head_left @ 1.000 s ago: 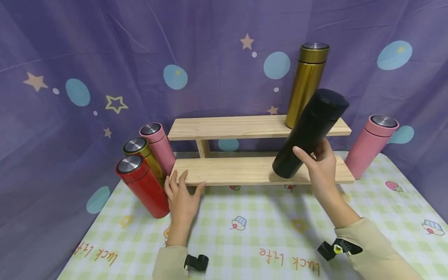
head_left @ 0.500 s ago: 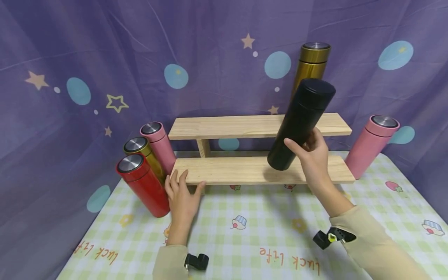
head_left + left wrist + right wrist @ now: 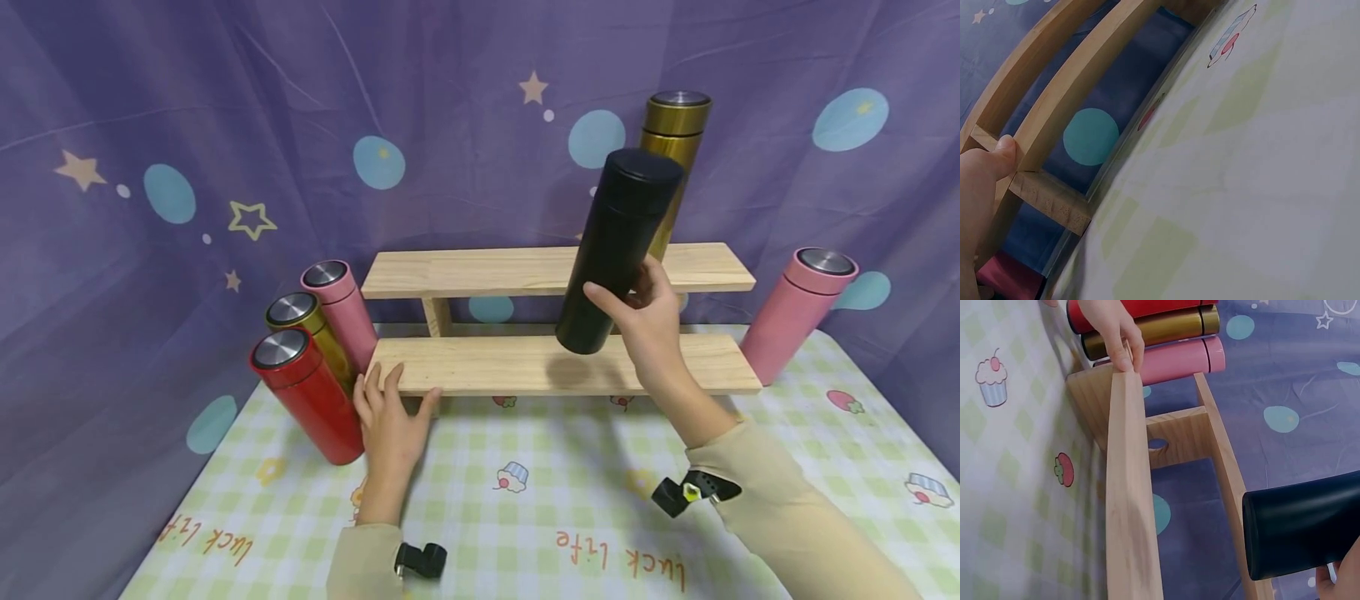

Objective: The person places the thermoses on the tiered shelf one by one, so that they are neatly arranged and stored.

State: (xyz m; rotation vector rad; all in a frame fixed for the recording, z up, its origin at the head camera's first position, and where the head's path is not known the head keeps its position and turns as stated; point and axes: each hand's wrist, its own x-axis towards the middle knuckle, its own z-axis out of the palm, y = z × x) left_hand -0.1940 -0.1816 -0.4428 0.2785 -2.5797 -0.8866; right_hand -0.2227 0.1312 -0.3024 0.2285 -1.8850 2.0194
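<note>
My right hand grips a black thermos bottle around its lower half. The bottle is raised above the lower board, slightly tilted, in front of the upper board of a two-tier wooden shelf. In the right wrist view the bottle shows its base end. My left hand holds the left front corner of the lower board, fingers on top and thumb at the front edge. A gold thermos stands on the upper board's right part, partly hidden behind the black one.
Left of the shelf stand a red thermos, a gold thermos and a pink thermos, close together. Another pink thermos stands at the right end. A checked cloth covers the table; a purple curtain hangs behind.
My right hand has carried the black thermos left and upward, turning it more upright, and it covers a different part of the gold thermos. My left hand has stayed in place.
</note>
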